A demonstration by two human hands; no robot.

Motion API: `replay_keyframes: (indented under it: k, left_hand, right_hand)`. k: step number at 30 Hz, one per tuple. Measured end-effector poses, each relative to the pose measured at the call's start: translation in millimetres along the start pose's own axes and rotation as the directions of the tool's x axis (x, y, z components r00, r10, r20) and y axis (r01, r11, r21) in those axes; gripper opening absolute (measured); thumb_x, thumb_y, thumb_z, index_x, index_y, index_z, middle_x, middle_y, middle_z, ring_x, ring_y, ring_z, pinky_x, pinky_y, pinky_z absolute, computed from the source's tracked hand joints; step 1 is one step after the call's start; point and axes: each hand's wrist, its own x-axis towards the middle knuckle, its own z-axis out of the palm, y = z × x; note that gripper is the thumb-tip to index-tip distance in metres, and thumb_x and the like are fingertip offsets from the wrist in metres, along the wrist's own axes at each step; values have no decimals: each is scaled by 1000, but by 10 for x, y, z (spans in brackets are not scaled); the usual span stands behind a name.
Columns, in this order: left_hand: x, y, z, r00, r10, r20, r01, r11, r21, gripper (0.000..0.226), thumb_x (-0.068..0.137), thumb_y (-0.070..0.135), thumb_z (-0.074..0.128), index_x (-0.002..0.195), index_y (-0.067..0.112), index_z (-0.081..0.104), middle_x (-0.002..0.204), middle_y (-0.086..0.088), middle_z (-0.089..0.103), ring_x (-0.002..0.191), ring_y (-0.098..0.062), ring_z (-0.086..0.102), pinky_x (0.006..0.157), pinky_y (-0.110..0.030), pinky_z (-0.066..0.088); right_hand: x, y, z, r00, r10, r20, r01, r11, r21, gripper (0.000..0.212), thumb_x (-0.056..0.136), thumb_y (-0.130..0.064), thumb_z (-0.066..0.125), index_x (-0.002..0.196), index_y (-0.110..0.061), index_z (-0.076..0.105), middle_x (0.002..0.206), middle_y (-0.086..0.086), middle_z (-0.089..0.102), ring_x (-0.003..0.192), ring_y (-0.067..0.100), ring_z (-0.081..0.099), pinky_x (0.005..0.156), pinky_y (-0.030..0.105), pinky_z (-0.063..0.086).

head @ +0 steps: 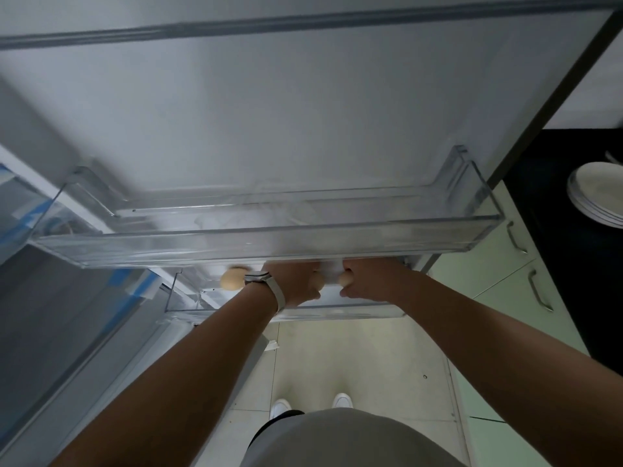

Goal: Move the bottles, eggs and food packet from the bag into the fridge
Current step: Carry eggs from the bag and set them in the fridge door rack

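Observation:
I look down the inside of the open fridge door (303,112). Both hands reach into its lower clear door shelf (188,306), under the upper clear door shelf (269,237). My left hand (296,284), with a watch on the wrist, curls around a pale egg (318,281). My right hand (364,279) holds another egg (345,280) at its fingertips. A third, brownish egg (232,279) sits in the lower shelf left of my left wrist. The upper shelf hides the fingertips. The bag, bottles and food packet are out of view.
The fridge interior with blue-taped shelves (30,210) lies at the left. At the right are pale green cabinet doors with metal handles (539,291), and a black counter carrying stacked white plates (596,193). Below are the tiled floor and my white shoes (342,401).

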Motion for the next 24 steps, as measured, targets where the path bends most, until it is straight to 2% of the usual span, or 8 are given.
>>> replay_keyframes:
  k: [2, 5, 9, 11, 14, 20, 22, 24]
  left_hand:
    - [-42, -9, -19, 999, -39, -30, 38, 998, -46, 33, 89, 50, 57, 118, 34, 59, 109, 8, 67, 101, -21, 64, 75, -29, 47]
    - [-139, -24, -75, 996, -62, -60, 57, 994, -92, 35, 93, 51, 49, 123, 37, 58, 116, 9, 68, 109, -23, 63, 79, -27, 45]
    - [-332, -75, -164, 992, -82, -100, 66, 985, -159, 41, 93, 47, 56, 132, 35, 56, 127, 7, 66, 116, -21, 61, 92, -31, 48]
    - [-440, -94, -193, 984, -86, -159, 45, 969, -243, 40, 91, 43, 62, 130, 34, 58, 122, 8, 68, 109, -17, 63, 90, -29, 49]
    - [-582, -85, -195, 967, -13, -254, -64, 953, -295, 44, 89, 39, 68, 131, 29, 60, 120, 7, 68, 106, -14, 63, 90, -28, 48]
    - [-718, -36, -169, 901, 170, -400, -237, 964, -124, 44, 86, 45, 58, 122, 22, 67, 121, 2, 68, 108, -22, 63, 90, -39, 49]
    - [-752, -23, -151, 872, 218, -439, -270, 961, -59, 46, 86, 48, 53, 119, 21, 68, 122, -1, 68, 108, -24, 65, 89, -41, 51]
    - [-780, -27, -126, 856, 267, -444, -308, 951, -22, 47, 85, 49, 49, 118, 22, 68, 125, -1, 67, 110, -25, 65, 90, -43, 51]
  right_hand:
    - [-33, -8, -34, 1000, 1, -3, -1, 1000, 7, 25, 88, -40, 64, 97, -20, 51, 87, -7, 49, 84, 18, 52, 60, 25, 31]
    - [-92, -24, -76, 999, -37, -7, 37, 998, -44, 19, 95, -34, 54, 106, -18, 56, 92, -5, 53, 98, 22, 57, 67, 23, 29]
    - [-189, 4, -112, 992, -32, -121, 31, 999, -10, 21, 95, -40, 47, 87, -20, 46, 73, -10, 43, 80, 18, 50, 71, 30, 37]
    - [-263, 34, -152, 986, -37, -161, 35, 999, -14, 23, 95, -40, 45, 87, -18, 48, 76, -6, 48, 80, 18, 52, 74, 33, 44]
    - [-422, 36, -214, 974, -91, -206, 82, 995, -53, 26, 96, -38, 42, 98, -16, 56, 83, -2, 56, 74, 15, 54, 65, 31, 41]
    - [-750, -31, -123, 939, -119, -323, 76, 987, -141, 42, 98, -46, 44, 131, -22, 53, 119, -2, 59, 103, 17, 58, 76, 25, 39]
    - [-836, -79, -64, 918, -126, -376, 78, 987, -138, 44, 96, -46, 47, 129, -18, 56, 119, -1, 61, 103, 18, 57, 78, 24, 38]
    - [-923, -145, -20, 895, -135, -426, 74, 985, -156, 46, 92, -46, 47, 122, -14, 61, 112, 2, 64, 98, 20, 60, 78, 29, 45]
